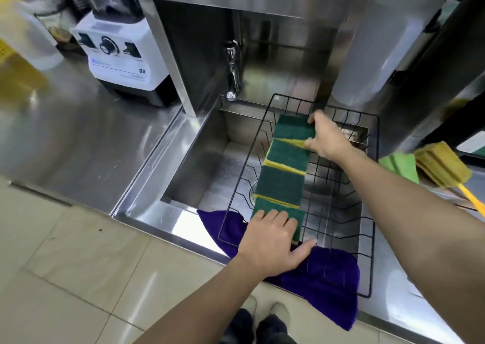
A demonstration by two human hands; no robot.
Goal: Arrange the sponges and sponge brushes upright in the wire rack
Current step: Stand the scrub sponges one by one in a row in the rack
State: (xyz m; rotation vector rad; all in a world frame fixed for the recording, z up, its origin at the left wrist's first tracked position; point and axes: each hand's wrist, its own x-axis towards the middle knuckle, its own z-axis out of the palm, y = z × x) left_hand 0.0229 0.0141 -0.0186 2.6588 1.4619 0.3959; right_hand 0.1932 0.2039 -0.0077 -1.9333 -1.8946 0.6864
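Observation:
A black wire rack (374,175) sits over the steel sink. Several green-and-yellow sponges stand in a row along its left side, leaning on one another. My left hand (273,246) rests flat on the nearest sponge (265,207) with the fingers spread over its green face. My right hand (328,140) pinches the farthest sponge (292,128) at its right edge, at the rack's back. A sponge brush (443,165) with a yellow handle lies on the counter to the right of the rack, beside a light green sponge (401,163).
A purple cloth (325,286) hangs over the sink's front edge under the rack. A tap (232,73) juts out behind the sink (199,165). A white blender base (123,54) stands on the left counter. A tall steel column (372,41) rises at the back right.

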